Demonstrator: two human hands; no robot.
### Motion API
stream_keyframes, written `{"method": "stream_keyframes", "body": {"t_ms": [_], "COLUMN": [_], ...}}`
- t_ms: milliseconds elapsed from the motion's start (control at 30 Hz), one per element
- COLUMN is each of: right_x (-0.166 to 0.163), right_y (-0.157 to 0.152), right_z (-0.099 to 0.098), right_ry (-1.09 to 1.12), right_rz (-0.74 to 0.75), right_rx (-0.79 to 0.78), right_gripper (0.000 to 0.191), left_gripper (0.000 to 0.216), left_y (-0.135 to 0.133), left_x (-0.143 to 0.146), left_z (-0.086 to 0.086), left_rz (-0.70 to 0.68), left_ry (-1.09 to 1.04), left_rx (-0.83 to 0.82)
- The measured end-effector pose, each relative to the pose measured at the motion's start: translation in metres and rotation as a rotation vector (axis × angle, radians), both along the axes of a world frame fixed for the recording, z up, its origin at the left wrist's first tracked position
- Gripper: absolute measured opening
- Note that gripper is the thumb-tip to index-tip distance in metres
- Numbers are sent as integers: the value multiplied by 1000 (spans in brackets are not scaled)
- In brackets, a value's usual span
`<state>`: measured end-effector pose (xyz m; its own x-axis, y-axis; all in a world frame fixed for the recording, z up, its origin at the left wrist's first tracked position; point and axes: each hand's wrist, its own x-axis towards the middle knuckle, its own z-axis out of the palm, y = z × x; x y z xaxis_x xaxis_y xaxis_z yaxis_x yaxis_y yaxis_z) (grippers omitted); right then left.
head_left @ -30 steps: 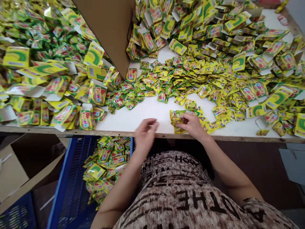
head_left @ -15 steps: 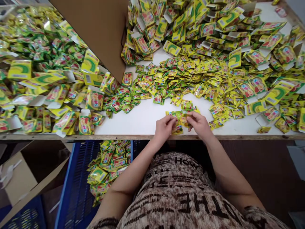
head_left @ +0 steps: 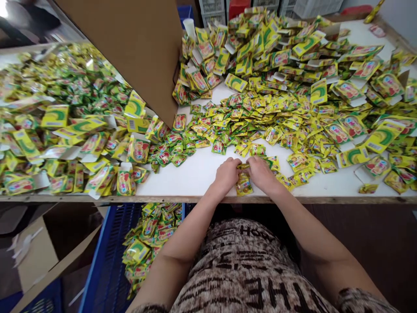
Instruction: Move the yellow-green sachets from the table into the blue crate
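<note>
Fingers of the left hand and right hand, tips partly hidden, pinch a small yellow plastic sachet over the white tabletop; whether it joins the yellow-green printed sachet nearer the body is unclear.

Soft, even light brightens the white tabletop beside my left hand. Far beyond it, leftward, glare washes out a corner and a person blurs. Below my right hand, the floor is dim; outer edges look stretched.
</note>
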<state>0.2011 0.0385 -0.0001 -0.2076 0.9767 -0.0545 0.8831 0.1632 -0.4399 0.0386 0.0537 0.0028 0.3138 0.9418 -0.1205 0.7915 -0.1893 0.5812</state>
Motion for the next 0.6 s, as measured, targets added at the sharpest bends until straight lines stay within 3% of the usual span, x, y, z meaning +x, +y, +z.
{"method": "stream_keyframes", "body": {"t_ms": [133, 300, 500, 600], "right_x": [9, 16, 19, 19], "right_y": [-6, -6, 12, 27], "right_z": [1, 2, 11, 13], "right_ry": [-28, 142, 535, 598], "right_rz": [27, 44, 22, -27], "right_rx": [20, -119, -160, -161], "right_gripper": [11, 12, 18, 24], "left_gripper": [31, 22, 18, 10], "left_y": [5, 2, 6, 28], "left_x": [-2, -4, 3, 5], "left_z": [0, -6, 0, 7], "left_rz": [-137, -227, -14, -19], "left_ry": [-22, -108, -557, -643], "left_rx": [4, 71, -6, -45]}}
